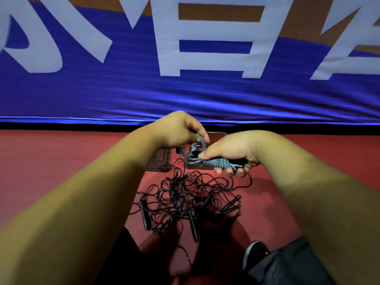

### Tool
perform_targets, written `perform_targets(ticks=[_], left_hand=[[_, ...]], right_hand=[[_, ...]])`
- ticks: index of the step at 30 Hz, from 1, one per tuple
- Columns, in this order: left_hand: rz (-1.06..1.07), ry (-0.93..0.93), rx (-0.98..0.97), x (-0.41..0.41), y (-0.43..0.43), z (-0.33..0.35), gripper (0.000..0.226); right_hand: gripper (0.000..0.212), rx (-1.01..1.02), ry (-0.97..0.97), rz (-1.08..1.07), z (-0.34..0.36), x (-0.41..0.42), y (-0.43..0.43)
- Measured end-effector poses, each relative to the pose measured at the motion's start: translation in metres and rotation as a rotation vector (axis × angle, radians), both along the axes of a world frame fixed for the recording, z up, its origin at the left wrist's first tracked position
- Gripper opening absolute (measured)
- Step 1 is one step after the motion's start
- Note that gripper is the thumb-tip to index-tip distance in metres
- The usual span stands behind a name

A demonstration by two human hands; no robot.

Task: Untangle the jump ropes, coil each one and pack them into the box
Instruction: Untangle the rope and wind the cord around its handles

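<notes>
My right hand (232, 153) grips a pair of black handles with a grey jump rope (220, 163) wound tightly round them. My left hand (178, 130) pinches a loose loop of that grey rope just above the bundle's left end. Both hands hover above a clear plastic box (216, 135), which is mostly hidden behind them. On the red floor below lies a tangled heap of black jump ropes (185, 196) with several black handles (193, 225) sticking out of it.
A flat dark lid or tray (162, 161) lies left of the box. A blue banner with large white characters (185, 95) hangs just beyond the box. My knees and a black shoe (255, 254) sit at the bottom of the view.
</notes>
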State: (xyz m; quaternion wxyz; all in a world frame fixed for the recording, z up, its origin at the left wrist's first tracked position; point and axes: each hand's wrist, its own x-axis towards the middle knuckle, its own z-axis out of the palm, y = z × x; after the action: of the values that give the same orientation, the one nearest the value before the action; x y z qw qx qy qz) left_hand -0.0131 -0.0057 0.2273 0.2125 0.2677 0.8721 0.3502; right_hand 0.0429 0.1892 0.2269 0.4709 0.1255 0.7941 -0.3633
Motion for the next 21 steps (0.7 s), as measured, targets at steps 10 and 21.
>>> perform_targets(ticks=[10,21], left_hand=[[0.008,0.019,-0.134,0.006,0.004,0.005,0.035],[0.125,0.110,-0.295,0.005,0.008,-0.017,0.006]], right_hand=[[0.026,-0.087,0.308,-0.466,-0.014,-0.018,0.011],[0.023,-0.315,0.307,-0.518,-0.008,-0.017,0.001]])
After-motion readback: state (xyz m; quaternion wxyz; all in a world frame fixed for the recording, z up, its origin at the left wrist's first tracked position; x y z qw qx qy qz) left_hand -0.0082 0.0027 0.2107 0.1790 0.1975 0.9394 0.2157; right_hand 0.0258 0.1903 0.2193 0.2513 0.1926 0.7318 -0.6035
